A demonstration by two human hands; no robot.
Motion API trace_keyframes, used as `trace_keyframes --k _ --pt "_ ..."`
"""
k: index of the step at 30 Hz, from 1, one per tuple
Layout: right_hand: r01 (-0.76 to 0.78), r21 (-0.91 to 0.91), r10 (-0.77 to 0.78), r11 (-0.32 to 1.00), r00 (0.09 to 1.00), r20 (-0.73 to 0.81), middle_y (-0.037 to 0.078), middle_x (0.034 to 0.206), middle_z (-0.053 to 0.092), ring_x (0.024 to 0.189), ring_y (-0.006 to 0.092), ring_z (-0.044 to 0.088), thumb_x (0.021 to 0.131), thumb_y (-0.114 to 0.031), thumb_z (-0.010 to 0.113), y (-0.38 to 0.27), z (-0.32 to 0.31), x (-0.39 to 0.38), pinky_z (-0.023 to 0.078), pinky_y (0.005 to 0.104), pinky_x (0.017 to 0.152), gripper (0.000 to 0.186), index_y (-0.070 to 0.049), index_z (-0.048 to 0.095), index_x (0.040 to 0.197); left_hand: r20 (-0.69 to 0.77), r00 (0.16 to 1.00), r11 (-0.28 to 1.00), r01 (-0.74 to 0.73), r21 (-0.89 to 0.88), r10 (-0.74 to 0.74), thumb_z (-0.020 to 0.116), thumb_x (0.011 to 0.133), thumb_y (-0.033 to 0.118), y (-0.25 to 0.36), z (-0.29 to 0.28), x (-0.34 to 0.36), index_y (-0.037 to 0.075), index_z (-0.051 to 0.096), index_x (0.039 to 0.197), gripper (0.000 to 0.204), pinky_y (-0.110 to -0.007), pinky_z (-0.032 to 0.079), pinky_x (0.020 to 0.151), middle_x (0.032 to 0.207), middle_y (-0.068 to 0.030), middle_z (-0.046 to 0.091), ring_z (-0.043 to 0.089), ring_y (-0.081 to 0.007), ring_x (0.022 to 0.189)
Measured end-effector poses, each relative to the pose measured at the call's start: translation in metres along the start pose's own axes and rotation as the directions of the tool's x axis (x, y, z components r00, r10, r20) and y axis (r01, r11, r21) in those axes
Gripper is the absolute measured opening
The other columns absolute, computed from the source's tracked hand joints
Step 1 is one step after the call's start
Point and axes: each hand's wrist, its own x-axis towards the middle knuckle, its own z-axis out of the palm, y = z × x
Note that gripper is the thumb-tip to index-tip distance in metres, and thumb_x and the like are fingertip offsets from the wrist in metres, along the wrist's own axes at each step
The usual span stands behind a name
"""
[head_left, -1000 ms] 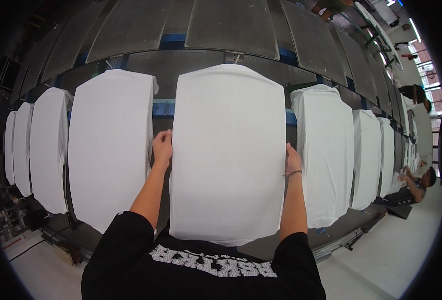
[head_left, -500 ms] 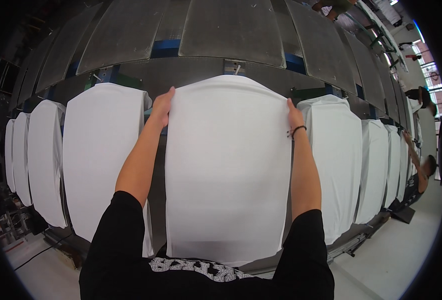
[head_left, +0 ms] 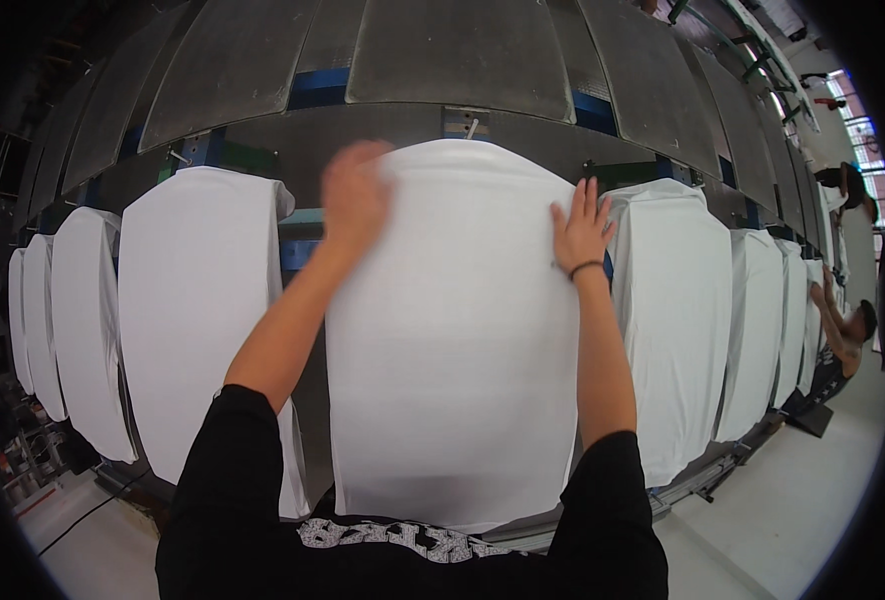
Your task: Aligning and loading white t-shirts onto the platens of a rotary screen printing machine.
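In front of me a white cloth piece, looking like a T-shirt (head_left: 453, 350), is stretched smoothly over a long board that it hides. At its upper left edge is my left hand (head_left: 357, 198), smeared by motion, its fingers not clear. My right hand (head_left: 583, 230) lies on the upper right edge of the cloth with fingers spread, a dark band around the wrist. Nothing shows in that hand.
White-covered boards stand on both sides, with one cloth (head_left: 203, 320) to the left and another (head_left: 668, 330) to the right. Bare dark panels (head_left: 458, 55) line the far side. A person (head_left: 838, 345) reaches toward a cloth at the far right.
Both hands have come off the cloth's side edges. My left hand moved up and inward; the right opened flat onto the cloth. The far-right person's arms shifted.
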Motion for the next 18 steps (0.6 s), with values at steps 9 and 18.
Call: trace_keyframes --k 9,18 --pt "-0.107 0.107 0.084 0.988 0.975 0.204 0.014 0.150 0.013 0.137 0.0412 0.007 0.086 -0.047 0.048 0.035 -0.050 -0.303 0.010 0.0546 0.107 0.081 -0.002 0.013 0.143 0.484 0.804 0.906 -0.419 0.051 0.344 0.033 0.091 0.054 0.074 0.035 -0.001 0.025 0.028 0.142 0.059 -0.049 0.006 0.112 0.150 -0.0041 0.020 0.012 -0.0253 0.139" --pt "-0.315 0.379 0.285 0.870 0.949 0.133 0.020 0.138 0.033 0.126 0.0420 0.032 0.090 -0.041 0.045 0.062 -0.050 -0.390 0.029 0.0463 0.101 0.068 -0.002 0.022 0.140 0.526 0.717 0.856 -0.515 -0.044 0.458 0.038 0.089 0.053 0.154 0.034 -0.082 0.014 0.028 0.141 0.066 -0.053 0.009 0.110 0.149 -0.0108 0.021 0.014 -0.0270 0.139"
